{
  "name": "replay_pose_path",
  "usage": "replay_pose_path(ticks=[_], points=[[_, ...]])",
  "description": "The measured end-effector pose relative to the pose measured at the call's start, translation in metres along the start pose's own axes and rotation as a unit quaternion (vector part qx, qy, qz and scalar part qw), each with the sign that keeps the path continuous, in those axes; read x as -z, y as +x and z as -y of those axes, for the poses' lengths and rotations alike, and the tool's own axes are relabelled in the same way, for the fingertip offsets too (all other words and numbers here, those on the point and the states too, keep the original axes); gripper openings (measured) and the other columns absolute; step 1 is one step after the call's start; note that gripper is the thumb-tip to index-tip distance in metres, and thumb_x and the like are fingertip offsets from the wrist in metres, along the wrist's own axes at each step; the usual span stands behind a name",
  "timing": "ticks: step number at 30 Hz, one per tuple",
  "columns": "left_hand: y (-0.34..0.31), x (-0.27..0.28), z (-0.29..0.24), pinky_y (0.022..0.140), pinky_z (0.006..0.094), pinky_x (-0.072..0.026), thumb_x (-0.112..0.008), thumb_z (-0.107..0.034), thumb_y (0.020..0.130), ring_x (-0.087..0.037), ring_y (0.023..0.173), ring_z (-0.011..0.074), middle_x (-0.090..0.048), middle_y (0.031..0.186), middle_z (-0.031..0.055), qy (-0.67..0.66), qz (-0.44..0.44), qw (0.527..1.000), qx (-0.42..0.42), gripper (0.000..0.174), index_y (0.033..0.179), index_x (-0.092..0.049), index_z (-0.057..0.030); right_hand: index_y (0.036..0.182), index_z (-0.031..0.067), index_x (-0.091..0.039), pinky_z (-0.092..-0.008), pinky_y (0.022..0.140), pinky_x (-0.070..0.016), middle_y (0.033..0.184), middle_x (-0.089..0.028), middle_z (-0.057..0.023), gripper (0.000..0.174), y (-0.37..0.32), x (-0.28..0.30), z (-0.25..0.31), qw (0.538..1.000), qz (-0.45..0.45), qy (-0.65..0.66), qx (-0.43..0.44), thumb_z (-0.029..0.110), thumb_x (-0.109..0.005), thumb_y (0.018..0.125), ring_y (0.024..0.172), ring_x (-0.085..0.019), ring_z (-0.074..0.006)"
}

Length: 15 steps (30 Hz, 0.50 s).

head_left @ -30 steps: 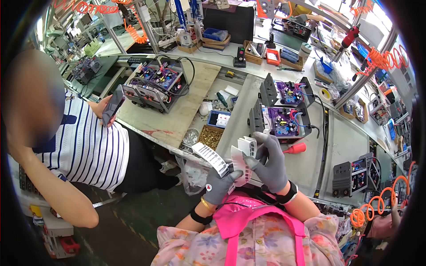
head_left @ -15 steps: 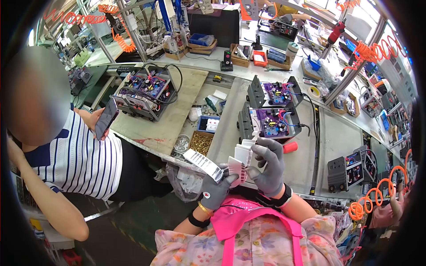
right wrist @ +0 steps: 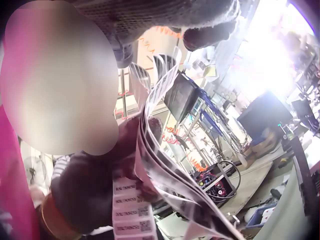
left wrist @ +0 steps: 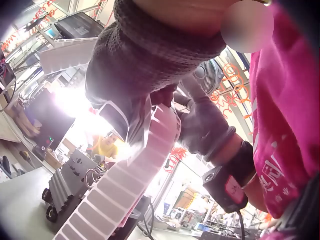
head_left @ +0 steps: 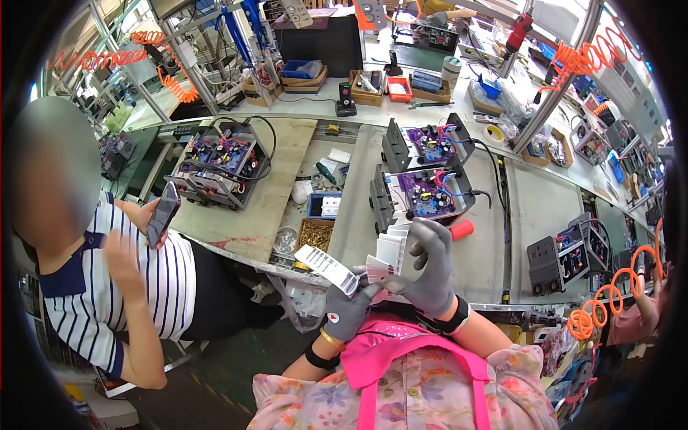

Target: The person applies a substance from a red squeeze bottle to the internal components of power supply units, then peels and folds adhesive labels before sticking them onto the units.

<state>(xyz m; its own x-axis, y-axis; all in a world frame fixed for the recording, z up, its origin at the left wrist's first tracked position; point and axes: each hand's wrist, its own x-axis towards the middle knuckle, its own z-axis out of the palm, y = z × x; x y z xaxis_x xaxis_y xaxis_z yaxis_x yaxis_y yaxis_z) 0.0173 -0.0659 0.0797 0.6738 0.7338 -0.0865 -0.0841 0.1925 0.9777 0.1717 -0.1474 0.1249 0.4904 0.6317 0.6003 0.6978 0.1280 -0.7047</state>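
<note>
From where I'm standing, the label strip (head_left: pixel 326 269) is in front of the pink apron (head_left: pixel 365 351), its printed length slanting from upper left down into the left hand (head_left: pixel 345 315), and its pale folds (head_left: pixel 390 247) fanning upward between the two hands. Those folds lie just left of the right hand (head_left: pixel 433 272), very close to its thumb, though whether they touch I can't tell. The left hand is the nearer one, since it's the one gripping the strip, thumb pressed over it and fingers curled beneath, the forearm angling up from the lower left. The right hand stands upright, fingers loosely bent and parted from the thumb, wrapped round nothing that I can see. Just past its fingers a red handle (head_left: pixel 462 229) lies on the bench (head_left: pixel 473 276), near the closer of two open units with purple boards (head_left: pixel 430 197).
</note>
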Motion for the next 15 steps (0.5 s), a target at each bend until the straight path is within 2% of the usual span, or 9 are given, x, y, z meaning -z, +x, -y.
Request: replay_pose_path(ticks=[3,4,7,8,11,12,15], points=[[0.004,-0.005,-0.004,0.078,0.0283,-0.0534,-0.074,-0.011,0.081,-0.064,0.089,0.0151,-0.066,0.098,0.0113,-0.031,0.000,0.999,0.016,0.042,0.113,-0.052,0.0042,0.132,0.0070,-0.044,-0.0222,0.059,-0.0435,0.115,-0.047,-0.0073,0.087,-0.002,0.002,-0.007,0.993,-0.020,0.046,-0.109,0.032,-0.087,0.060,0.077,-0.050,-0.0114],[0.004,-0.007,-0.006,0.078,0.0282,-0.0532,-0.074,-0.011,0.080,-0.064,0.089,0.0151,-0.066,0.098,0.0113,-0.044,-0.003,0.999,0.018,0.042,0.113,-0.052,0.0043,0.130,0.0057,-0.047,-0.0229,0.059,-0.0427,0.110,-0.048,-0.0061,0.084,-0.004,0.003,-0.011,0.989,-0.014,0.087,-0.119,0.036,-0.085,0.062,0.073,-0.048,-0.0104],[0.009,-0.004,0.002,0.078,0.0280,-0.0524,-0.075,-0.011,0.079,-0.064,0.090,0.0150,-0.066,0.099,0.0107,-0.027,-0.019,0.999,0.010,0.043,0.112,-0.052,0.0039,0.126,0.0038,-0.051,-0.0239,0.061,-0.0428,0.105,-0.049,-0.0060,0.078,-0.024,0.006,-0.038,0.981,0.113,0.109,-0.115,0.041,-0.083,0.065,0.072,-0.047,-0.0102],[0.012,-0.005,-0.006,0.074,0.0262,-0.0515,-0.075,-0.010,0.078,-0.063,0.084,0.0128,-0.065,0.094,0.0073,-0.014,-0.019,0.999,0.027,0.040,0.110,-0.054,0.0028,0.123,0.0026,-0.054,-0.0246,0.063,-0.0428,0.104,-0.050,-0.0060,0.072,-0.028,0.008,-0.034,0.971,0.144,0.124,-0.144,0.043,-0.081,0.069,0.071,-0.046,-0.0100],[0.019,0.000,0.005,0.069,0.0248,-0.0502,-0.074,-0.008,0.078,-0.060,0.078,0.0100,-0.062,0.087,0.0029,-0.094,-0.033,0.995,0.012,0.033,0.104,-0.057,0.0008,0.123,0.0021,-0.054,-0.0242,0.064,-0.0425,0.105,-0.051,-0.0067,0.069,-0.050,0.008,-0.048,0.956,0.151,0.182,-0.173,0.042,-0.078,0.072,0.070,-0.045,-0.0098],[0.020,0.000,-0.002,0.065,0.0242,-0.0490,-0.074,-0.007,0.078,-0.058,0.073,0.0081,-0.059,0.081,-0.0005,-0.095,-0.032,0.995,-0.003,0.027,0.099,-0.059,-0.0013,0.123,0.0013,-0.054,-0.0246,0.068,-0.0442,0.104,-0.054,-0.0072,0.058,-0.059,0.008,-0.053,0.948,0.138,0.189,-0.215,0.037,-0.072,0.081,0.075,-0.049,-0.0098],[0.020,-0.011,-0.017,0.059,0.0221,-0.0450,-0.070,-0.009,0.078,-0.053,0.065,0.0076,-0.055,0.075,-0.0024,-0.125,-0.063,0.990,0.000,0.017,0.086,-0.056,-0.0067,0.123,0.0002,-0.053,-0.0256,0.075,-0.0460,0.101,-0.057,-0.0073,0.048,-0.069,0.007,-0.053,0.888,0.109,0.269,-0.356,0.032,-0.064,0.089,0.082,-0.053,-0.0102]])
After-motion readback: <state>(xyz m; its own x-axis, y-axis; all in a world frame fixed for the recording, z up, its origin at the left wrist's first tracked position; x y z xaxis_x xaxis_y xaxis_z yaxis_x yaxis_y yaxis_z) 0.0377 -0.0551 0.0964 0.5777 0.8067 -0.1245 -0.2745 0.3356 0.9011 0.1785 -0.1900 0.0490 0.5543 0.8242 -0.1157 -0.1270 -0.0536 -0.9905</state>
